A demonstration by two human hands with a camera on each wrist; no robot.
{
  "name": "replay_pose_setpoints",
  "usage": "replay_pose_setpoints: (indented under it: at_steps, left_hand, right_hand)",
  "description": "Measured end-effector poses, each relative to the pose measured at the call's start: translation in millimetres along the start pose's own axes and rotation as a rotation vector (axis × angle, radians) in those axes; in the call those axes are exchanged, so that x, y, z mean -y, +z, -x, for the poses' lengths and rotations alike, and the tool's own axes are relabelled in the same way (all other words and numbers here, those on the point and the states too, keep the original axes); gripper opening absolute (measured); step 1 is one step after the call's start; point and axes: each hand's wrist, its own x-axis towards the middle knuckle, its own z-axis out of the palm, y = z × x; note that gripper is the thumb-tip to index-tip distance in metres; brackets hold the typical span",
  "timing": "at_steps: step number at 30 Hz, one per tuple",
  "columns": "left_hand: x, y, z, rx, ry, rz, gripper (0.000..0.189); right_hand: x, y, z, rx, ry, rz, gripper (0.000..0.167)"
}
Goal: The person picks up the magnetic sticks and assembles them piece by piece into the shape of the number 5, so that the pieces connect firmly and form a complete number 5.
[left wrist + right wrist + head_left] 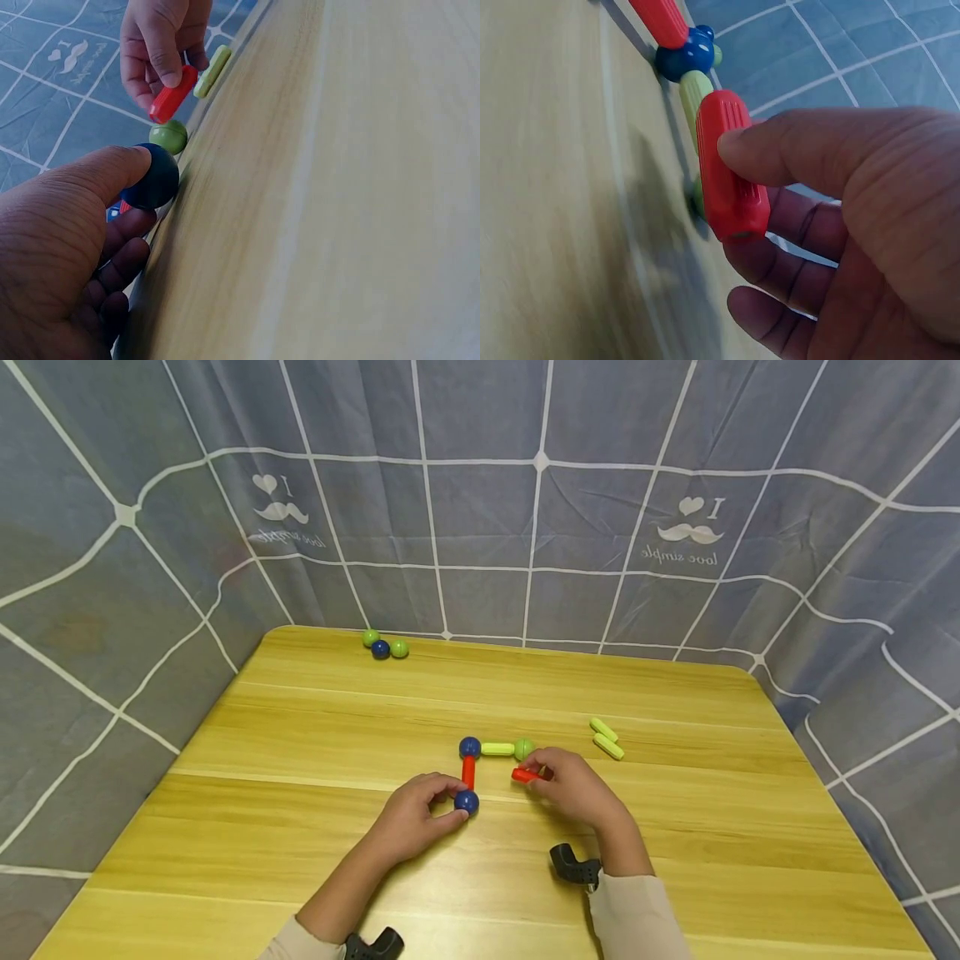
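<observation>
My left hand [416,817] pinches a dark blue ball [467,802] between thumb and fingers. From that ball a red rod [468,772] runs up to a second blue ball [470,747]. A light green rod [497,749] joins the second ball to a green ball [523,748], forming an L-shaped chain on the table. My right hand [573,783] holds a loose red rod [731,165] between thumb and fingers, just in front of the green ball. In the left wrist view, this rod's lower end overlaps the area right above the green ball [169,137].
Two light green rods [606,739] lie to the right of the chain. At the far left edge sit two green balls [399,648] and a blue ball [380,649]. A grey curtain [480,518] with white lines surrounds the wooden table [300,752].
</observation>
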Motion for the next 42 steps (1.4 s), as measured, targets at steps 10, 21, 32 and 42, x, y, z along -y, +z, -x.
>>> replay_pose_setpoints:
  at_steps: [10, 21, 32, 42]
  left_hand:
    - [0.9, -0.2, -0.6, 0.000, 0.002, -0.003, 0.022]
    - [0.3, -0.3, -1.6, 0.000, 0.008, -0.003, 0.021]
    - [-1.0, -0.7, -1.5, -0.002, 0.006, 0.006, 0.021]
    - [-0.3, -1.2, -0.9, -0.008, 0.015, 0.004, 0.022]
  right_hand:
    - [-2, 10, -2.5, 0.107, -0.003, -0.121, 0.018]
    - [-2, 11, -2.7, 0.185, -0.012, -0.213, 0.021]
    - [0, 15, -4.4, 0.230, -0.035, -0.177, 0.021]
    - [7, 20, -7.3, 0.238, -0.059, -0.150, 0.019]
